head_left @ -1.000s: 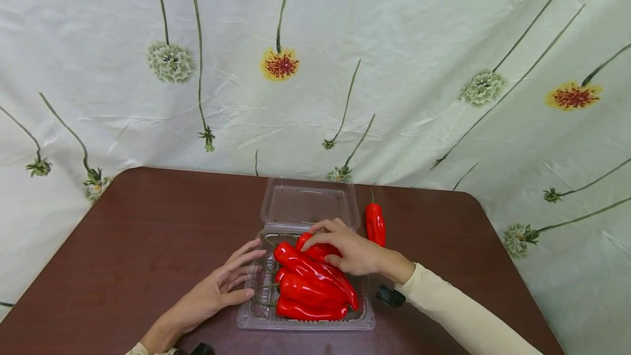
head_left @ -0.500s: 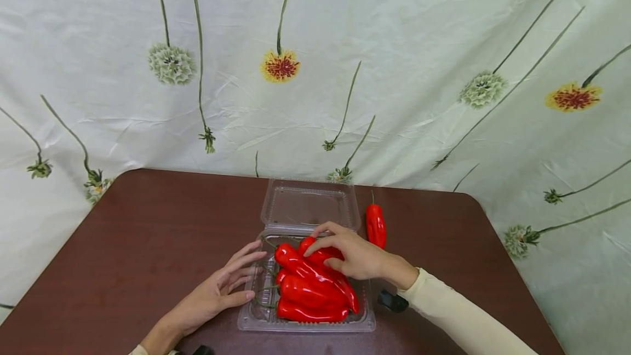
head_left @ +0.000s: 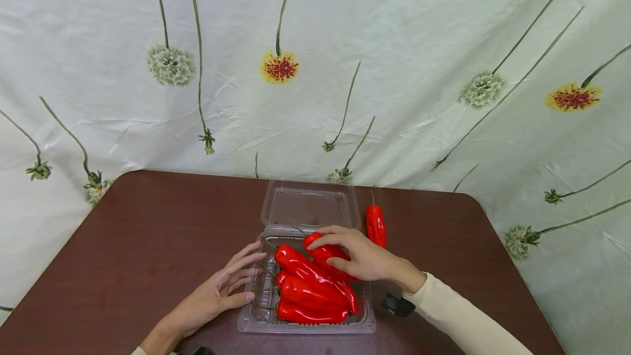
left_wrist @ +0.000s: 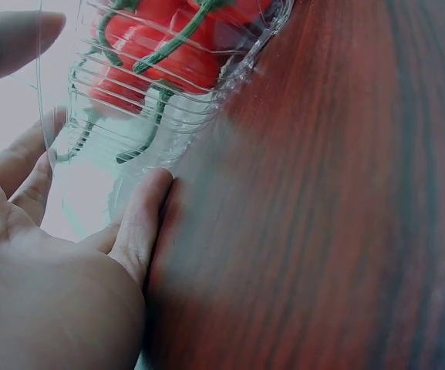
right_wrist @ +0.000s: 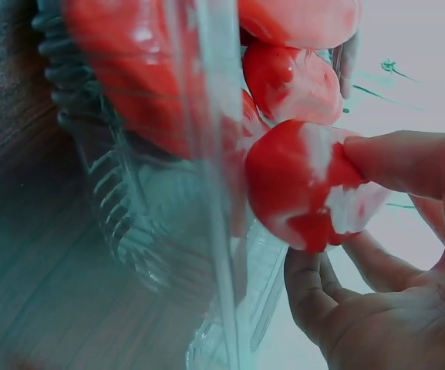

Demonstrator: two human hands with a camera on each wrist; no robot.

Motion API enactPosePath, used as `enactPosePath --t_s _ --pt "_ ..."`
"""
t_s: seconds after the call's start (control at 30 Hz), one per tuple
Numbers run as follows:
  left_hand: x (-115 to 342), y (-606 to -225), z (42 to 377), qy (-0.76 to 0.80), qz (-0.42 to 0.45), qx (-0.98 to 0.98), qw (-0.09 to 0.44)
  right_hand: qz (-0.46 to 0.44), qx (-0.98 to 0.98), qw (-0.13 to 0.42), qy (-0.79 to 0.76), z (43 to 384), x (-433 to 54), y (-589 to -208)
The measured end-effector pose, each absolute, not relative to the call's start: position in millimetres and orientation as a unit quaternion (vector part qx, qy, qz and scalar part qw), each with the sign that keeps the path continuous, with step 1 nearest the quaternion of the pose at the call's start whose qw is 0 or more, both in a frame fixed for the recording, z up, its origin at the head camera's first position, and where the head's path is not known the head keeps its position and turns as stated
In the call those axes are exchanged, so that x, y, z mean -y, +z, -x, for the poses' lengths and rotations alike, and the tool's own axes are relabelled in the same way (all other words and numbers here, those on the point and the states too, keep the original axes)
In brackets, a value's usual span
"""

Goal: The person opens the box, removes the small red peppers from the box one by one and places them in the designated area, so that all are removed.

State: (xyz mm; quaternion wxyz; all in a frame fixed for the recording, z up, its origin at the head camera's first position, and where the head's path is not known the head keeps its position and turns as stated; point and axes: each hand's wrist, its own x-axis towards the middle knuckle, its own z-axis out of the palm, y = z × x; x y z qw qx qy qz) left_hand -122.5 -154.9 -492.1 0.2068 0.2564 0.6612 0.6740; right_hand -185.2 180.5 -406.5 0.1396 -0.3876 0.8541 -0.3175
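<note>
A clear plastic clamshell container (head_left: pixel 246 322) lies with its lid laid back, holding several long red peppers (head_left: pixel 310 292) with green stems. My right hand (head_left: pixel 362 256) grips one red pepper (head_left: pixel 320 251) at the far right of the pile, its stem pointing toward the lid. In the right wrist view, thumb and fingers pinch that pepper (right_wrist: pixel 291 185) just above the container's rim (right_wrist: pixel 218 193). My left hand (head_left: pixel 219 284) rests at the container's left side with fingers spread and relaxed. In the left wrist view, its fingers (left_wrist: pixel 141 220) lie along the ribbed plastic wall (left_wrist: pixel 183 127).
A single red pepper (head_left: pixel 376 226) lies on the brown table (head_left: pixel 162 234), right of the open lid (head_left: pixel 310 204). A flower-patterned cloth (head_left: pixel 394 70) hangs behind the table. A dark wrist camera (head_left: pixel 398 305) sits below my right sleeve.
My right hand has shifted a little to the right with the gripped pepper, which has come away from its neighbour, its stem now showing. The left hand stays where it was.
</note>
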Motion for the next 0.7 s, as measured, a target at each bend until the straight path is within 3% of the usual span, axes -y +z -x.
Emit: enactPosePath --t_s 0.7 --pt "155.5 -491.3 122.3 0.680 -0.261 -0.654 0.204 0.341 -0.842 0.092 -0.408 190.9 -193.6 -403.9"
